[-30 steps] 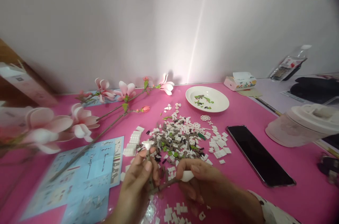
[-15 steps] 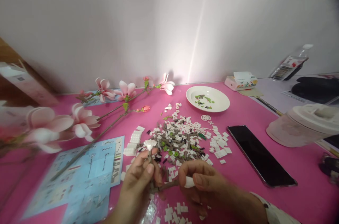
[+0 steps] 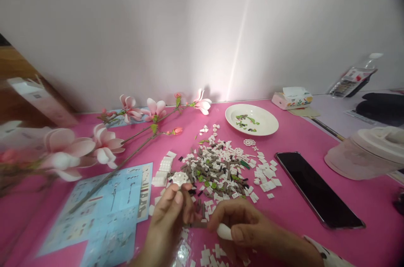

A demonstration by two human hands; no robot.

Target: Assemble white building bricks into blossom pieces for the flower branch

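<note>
Head view: the left hand [image 3: 167, 220] curls its fingers, pinching a white plastic rosette piece [image 3: 179, 178] just above them. The right hand [image 3: 243, 225] pinches a slim brown plastic branch [image 3: 195, 225] with a white tapered tip [image 3: 224, 231]. Both seem light and stiff, best gripped by the stem. Loose plastic bricks [image 3: 217, 170] spread beyond, on a pink mat [image 3: 315, 237].

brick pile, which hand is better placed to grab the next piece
Left hand, probably: it sits at the edge of the brick pile; the right hand sits lower, closed on a white bud piece.
</note>
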